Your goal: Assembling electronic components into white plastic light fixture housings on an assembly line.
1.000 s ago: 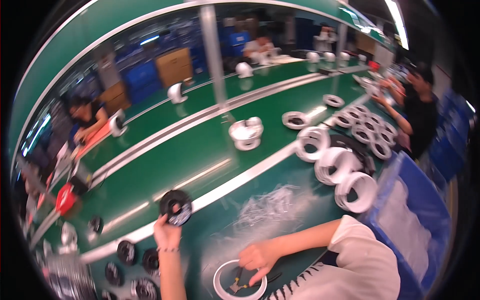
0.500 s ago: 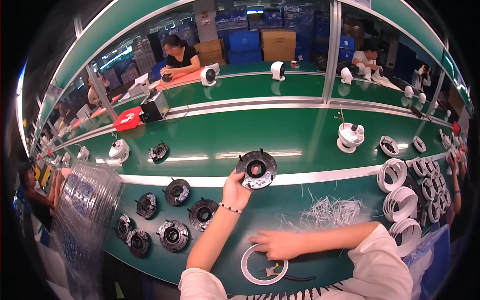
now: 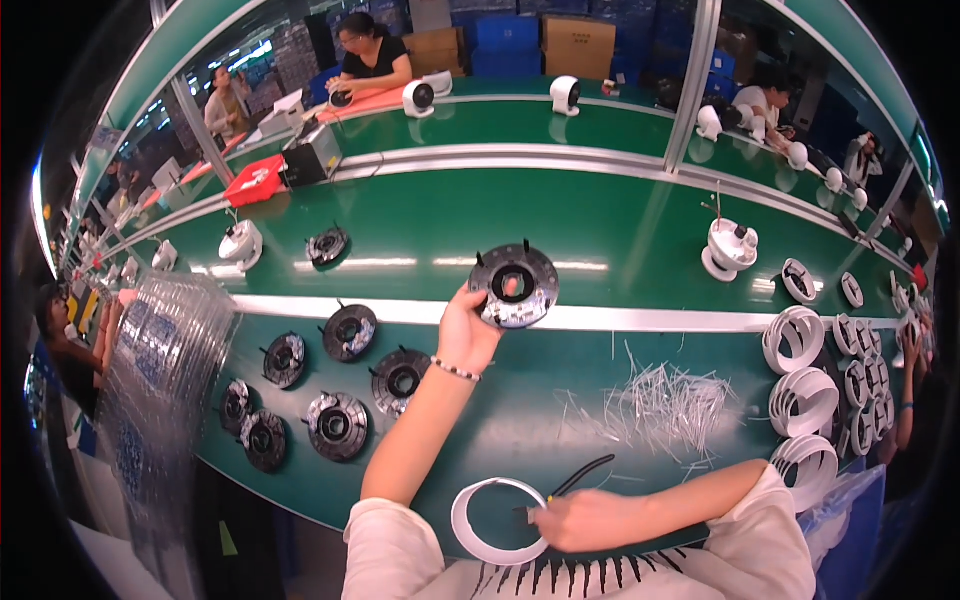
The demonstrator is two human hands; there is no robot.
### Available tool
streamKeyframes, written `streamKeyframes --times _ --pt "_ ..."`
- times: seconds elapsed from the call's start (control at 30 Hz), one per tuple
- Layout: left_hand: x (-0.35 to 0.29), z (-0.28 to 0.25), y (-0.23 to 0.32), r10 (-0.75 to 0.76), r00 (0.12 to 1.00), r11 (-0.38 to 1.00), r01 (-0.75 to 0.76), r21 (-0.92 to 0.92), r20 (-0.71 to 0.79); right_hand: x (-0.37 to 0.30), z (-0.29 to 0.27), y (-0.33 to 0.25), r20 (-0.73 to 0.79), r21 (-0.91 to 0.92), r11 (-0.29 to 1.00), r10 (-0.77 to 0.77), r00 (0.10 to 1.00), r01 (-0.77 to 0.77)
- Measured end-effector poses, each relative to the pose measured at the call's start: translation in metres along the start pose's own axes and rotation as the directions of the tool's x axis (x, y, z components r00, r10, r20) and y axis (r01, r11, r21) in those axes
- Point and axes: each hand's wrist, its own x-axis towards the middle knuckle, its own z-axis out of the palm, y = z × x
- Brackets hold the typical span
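My left hand (image 3: 468,325) is raised over the bench's white edge strip. It grips a round black housing part (image 3: 540,272) with a centre hole, upright pegs and circuit boards along its near side. Low in front of me, my right hand (image 3: 590,520) is closed around small pliers with dark handles (image 3: 583,474); their jaws point left over a white ring (image 3: 463,520). The fingers partly cover the pliers. The white ring lies on the green bench against my right hand's fingertips; whether they touch it, I cannot tell.
Several similar black round parts (image 3: 338,427) lie at left, beside stacked clear plastic trays (image 3: 165,370). Loose white plastic strips (image 3: 670,405) are heaped at right. Stacked white rings (image 3: 800,400) stand beyond them. A white device base (image 3: 730,248) sits on the far green surface. Other people work nearby.
My right hand has closed on the pliers, which lay inside the white ring, and lifted and turned them. The ring has shifted slightly left. My left hand still holds the black part.
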Motion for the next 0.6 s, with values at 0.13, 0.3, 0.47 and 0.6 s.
streamKeyframes --times 0.13,0.3,0.47,0.6 --pt "-0.001 -0.001 -0.001 0.068 0.997 0.998 -0.067 -0.01 0.043 -0.012 -0.011 0.025 0.116 -0.027 0.996 0.083 0.99 -0.081" --pt "-0.005 0.003 -0.005 0.09 0.996 0.996 -0.09 0.003 0.003 -0.014 -0.035 0.036 0.16 -0.057 0.994 0.101 0.982 -0.093" --pt "-0.005 0.002 -0.009 0.203 0.979 0.979 -0.202 0.026 -0.014 0.016 -0.027 0.003 0.221 0.071 0.897 0.412 0.884 -0.436" --pt "-0.011 0.009 -0.016 0.215 0.976 0.975 -0.216 0.045 0.028 0.019 0.004 0.002 0.278 0.135 0.891 0.386 0.88 -0.434"
